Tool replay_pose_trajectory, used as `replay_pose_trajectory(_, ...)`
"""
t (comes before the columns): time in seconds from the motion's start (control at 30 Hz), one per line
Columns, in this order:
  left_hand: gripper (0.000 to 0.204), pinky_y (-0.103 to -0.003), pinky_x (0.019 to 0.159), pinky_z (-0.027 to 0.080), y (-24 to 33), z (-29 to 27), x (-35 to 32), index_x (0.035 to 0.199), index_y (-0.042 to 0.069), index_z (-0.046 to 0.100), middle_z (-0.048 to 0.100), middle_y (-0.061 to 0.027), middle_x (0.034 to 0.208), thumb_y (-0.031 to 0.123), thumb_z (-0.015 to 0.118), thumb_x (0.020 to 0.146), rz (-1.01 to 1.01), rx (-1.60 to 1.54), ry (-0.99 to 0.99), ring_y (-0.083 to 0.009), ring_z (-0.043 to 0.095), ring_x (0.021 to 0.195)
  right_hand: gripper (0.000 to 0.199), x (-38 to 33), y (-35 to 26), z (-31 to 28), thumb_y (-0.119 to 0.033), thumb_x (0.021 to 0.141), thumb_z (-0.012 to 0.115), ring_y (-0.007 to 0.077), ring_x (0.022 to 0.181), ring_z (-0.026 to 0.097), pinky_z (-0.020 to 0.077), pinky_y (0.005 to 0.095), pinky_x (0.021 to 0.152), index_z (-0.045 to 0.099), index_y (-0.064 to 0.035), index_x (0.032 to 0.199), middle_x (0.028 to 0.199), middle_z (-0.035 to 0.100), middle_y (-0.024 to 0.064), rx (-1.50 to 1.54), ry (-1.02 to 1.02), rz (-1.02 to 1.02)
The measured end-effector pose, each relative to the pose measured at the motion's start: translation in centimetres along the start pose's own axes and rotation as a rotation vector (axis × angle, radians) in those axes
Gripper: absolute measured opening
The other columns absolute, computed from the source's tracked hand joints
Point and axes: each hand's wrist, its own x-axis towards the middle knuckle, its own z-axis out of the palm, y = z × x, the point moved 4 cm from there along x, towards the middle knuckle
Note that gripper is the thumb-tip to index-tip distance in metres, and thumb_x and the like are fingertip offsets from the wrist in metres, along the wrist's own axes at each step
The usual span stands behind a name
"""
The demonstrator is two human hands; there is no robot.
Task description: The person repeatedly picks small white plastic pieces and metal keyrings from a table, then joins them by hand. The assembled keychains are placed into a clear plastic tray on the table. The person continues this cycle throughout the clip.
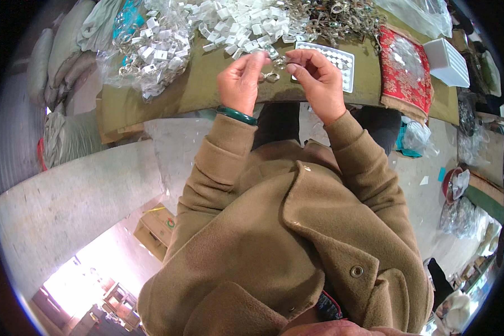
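Observation:
My left hand (239, 84), with a dark green bangle (237, 116) at its wrist, is raised over the near part of the table, thumb and fingers pinched together. Facing it is my right hand (321, 84), its thumb and forefinger also closed in a pinch. What each pinch holds is too small to make out. Between the hands, small shiny metal pieces (270, 76) lie on the cloth. Partly behind my right hand is a white tray (348, 84) with rows of small round pieces. A heap of white plastic pieces (238, 25) spreads beyond my left hand.
A tangled pile of metal, watch-like pieces (341, 19) covers the back right. Clear bags of white pieces (157, 61) lie at left. A red patterned cloth (404, 73) and a white ridged container (447, 61) are at right. The olive-covered table (179, 101) ends before my lap.

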Motion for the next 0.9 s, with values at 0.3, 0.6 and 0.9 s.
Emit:
replay_pose_trajectory(0.3, 0.015, -0.014, 0.042, 0.03, 0.7, 0.9, -1.3, 0.104, 0.005, 0.062, 0.068, -0.0029, 0.092, 0.015, 0.059, 0.094, -0.497, -0.481, -0.203, 0.0004, 0.041, 0.053, 0.014, -0.4, -1.0, -0.2, -0.004, 0.084, 0.067, 0.005, 0.073, 0.053, 0.0462, 0.0199, 0.068, 0.06, -0.0025, 0.096, 0.086, 0.061, -0.0012, -0.168, -0.184, 0.052)
replay_pose_trajectory(0.6, 0.015, -0.015, 0.036, 0.029, -0.3, 3.0, -2.9, 0.098, 0.006, 0.059, 0.06, 0.0003, 0.08, 0.02, 0.054, 0.097, -0.706, -0.668, -0.349, 0.0, 0.04, 0.046, 0.025, -0.3, -2.4, -1.7, -0.006, 0.087, 0.063, 0.0102, 0.09, 0.06, 0.0487, 0.0243, 0.08, 0.066, -0.0045, 0.113, 0.099, 0.065, 0.004, -0.061, -0.165, -0.162)
replay_pose_trajectory(0.9, 0.008, -0.016, 0.044, 0.032, 0.5, 3.9, -3.2, 0.092, 0.008, 0.06, 0.057, 0.0018, 0.071, 0.016, 0.062, 0.091, -0.662, -0.447, -0.413, -0.0015, 0.04, 0.049, 0.02, -1.0, -1.9, -3.5, -0.007, 0.086, 0.066, 0.0106, 0.091, 0.06, 0.0483, 0.0249, 0.082, 0.069, -0.0029, 0.106, 0.098, 0.066, 0.0037, -0.026, -0.149, -0.079)
